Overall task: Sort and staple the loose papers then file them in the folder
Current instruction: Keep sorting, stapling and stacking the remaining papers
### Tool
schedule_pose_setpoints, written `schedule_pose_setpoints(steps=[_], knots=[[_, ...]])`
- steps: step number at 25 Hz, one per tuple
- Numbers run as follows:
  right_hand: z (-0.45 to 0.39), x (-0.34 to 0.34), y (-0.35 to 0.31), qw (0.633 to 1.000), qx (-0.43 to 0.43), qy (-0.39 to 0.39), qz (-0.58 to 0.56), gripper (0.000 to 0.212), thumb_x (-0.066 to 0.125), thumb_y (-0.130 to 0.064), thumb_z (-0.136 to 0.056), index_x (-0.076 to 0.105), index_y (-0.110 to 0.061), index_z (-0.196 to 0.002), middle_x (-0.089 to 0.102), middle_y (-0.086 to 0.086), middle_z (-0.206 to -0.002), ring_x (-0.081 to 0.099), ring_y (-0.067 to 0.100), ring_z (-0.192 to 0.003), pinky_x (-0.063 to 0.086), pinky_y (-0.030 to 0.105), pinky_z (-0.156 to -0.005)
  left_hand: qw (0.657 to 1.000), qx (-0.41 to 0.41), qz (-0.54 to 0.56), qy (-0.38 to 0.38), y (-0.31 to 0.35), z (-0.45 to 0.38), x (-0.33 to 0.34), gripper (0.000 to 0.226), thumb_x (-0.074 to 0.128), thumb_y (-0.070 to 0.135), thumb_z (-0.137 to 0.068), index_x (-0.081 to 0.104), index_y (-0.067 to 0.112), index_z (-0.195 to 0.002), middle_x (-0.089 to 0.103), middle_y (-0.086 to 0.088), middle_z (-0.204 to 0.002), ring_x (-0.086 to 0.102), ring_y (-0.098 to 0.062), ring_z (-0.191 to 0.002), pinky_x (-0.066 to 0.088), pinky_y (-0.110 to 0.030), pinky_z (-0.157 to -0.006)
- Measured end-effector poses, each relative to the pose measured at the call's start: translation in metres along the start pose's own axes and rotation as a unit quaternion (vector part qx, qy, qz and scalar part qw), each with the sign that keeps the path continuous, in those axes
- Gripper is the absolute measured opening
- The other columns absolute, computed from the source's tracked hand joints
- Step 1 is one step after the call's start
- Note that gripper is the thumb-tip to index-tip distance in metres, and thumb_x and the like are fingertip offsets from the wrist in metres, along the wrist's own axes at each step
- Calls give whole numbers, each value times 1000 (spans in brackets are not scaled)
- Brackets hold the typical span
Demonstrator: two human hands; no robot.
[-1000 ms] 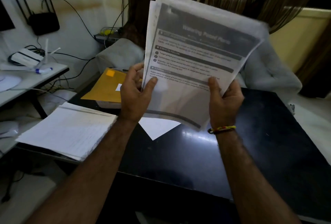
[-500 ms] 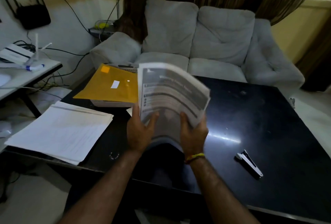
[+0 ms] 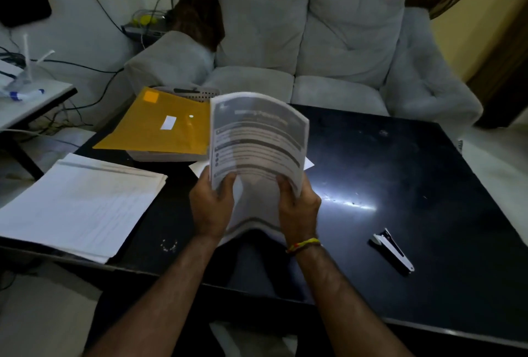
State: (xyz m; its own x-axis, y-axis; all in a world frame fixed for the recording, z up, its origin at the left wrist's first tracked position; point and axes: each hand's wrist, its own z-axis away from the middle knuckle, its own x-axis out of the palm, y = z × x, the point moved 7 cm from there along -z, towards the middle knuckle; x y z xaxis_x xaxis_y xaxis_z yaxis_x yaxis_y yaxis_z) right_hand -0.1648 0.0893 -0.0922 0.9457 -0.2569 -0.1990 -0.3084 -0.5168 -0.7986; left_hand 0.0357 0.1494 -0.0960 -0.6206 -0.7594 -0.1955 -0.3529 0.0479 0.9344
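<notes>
At 9 o'clock a white paper pile (image 3: 83,202) waits on the desk (image 3: 400,179); the yellow folder (image 3: 160,125) lies at 11. In the centre, left hand (image 3: 211,205) and right hand (image 3: 298,208) grip the printed sheets (image 3: 257,142) with curled fingers, probably to square them. The stapler (image 3: 393,251) lies at 4 o'clock, within reach.

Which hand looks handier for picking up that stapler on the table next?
Probably the right hand. The stapler lies on the black table to the right of that hand, with bare tabletop between them. The left hand could keep holding the sheaf of papers; reaching from it would mean crossing over.
</notes>
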Motion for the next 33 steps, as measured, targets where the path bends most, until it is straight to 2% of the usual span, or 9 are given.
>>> schedule_pose_setpoints(steps=[3,5,7,12,16,19,26,30,33], knots=[[-8,-10,34,995,102,-2,-10,24,60,-32,-93,58,-20,-72,57,-6,-65,53,14,-61,40,20,-56,996,-85,-9,-20,-44,-8,-1,28,69,16,-87,65,6,-113,67,-4,-104,64,-21,-99,44,-22,-77],[-18,-20,81,975,209,14,71,15,64,-29,-90,66,-16,-84,66,0,-82,63,19,-81,43,15,-68,992,-111,-65,-1,-74,0,-6,31,70,14,-86,64,1,-113,68,-14,-108,65,-29,-101,43,-25,-78],[-37,-19,119,941,272,-38,197,30,70,-31,-85,67,-10,-105,65,10,-108,60,28,-104,42,25,-86,989,-109,-104,10,-89,7,-7,33,70,16,-86,63,-1,-114,68,-19,-109,65,-34,-102,44,-27,-79],[-84,36,152,883,305,-183,304,65,75,-48,-78,57,-3,-122,49,17,-131,48,37,-121,44,41,-94,980,-92,-166,-66,-98,2,9,32,69,22,-87,64,4,-112,69,-17,-107,65,-33,-99,45,-28,-80],[-98,59,167,832,347,-184,391,94,80,-60,-63,45,-9,-133,44,12,-134,45,35,-124,44,51,-92,979,-72,-175,-76,-99,-1,11,27,68,24,-86,64,8,-108,70,-10,-105,66,-29,-95,49,-29,-79],[-107,65,174,806,399,-183,398,93,85,-55,-59,48,-13,-132,45,11,-134,45,34,-124,43,51,-93,979,-71,-175,-79,-103,-3,11,28,69,26,-86,63,12,-109,70,-8,-105,67,-28,-96,54,-34,-82],[-112,80,169,813,344,-197,426,96,85,-48,-64,40,-4,-137,41,14,-139,42,35,-128,44,48,-95,979,-63,-169,-91,-100,-2,11,28,68,25,-87,63,13,-112,70,-6,-107,67,-26,-98,51,-28,-82],[-122,83,180,819,377,-233,366,86,91,-44,-57,55,-5,-125,59,13,-126,55,34,-118,49,42,-94,978,-72,-169,-98,-100,-2,12,29,65,29,-89,61,15,-115,69,-5,-111,66,-23,-100,53,-29,-83],[-123,83,176,819,355,-224,391,86,89,-40,-63,50,-7,-131,50,16,-135,46,36,-127,44,45,-98,977,-74,-170,-104,-102,-1,14,31,64,30,-90,60,14,-116,68,-5,-113,66,-23,-102,54,-30,-82]])
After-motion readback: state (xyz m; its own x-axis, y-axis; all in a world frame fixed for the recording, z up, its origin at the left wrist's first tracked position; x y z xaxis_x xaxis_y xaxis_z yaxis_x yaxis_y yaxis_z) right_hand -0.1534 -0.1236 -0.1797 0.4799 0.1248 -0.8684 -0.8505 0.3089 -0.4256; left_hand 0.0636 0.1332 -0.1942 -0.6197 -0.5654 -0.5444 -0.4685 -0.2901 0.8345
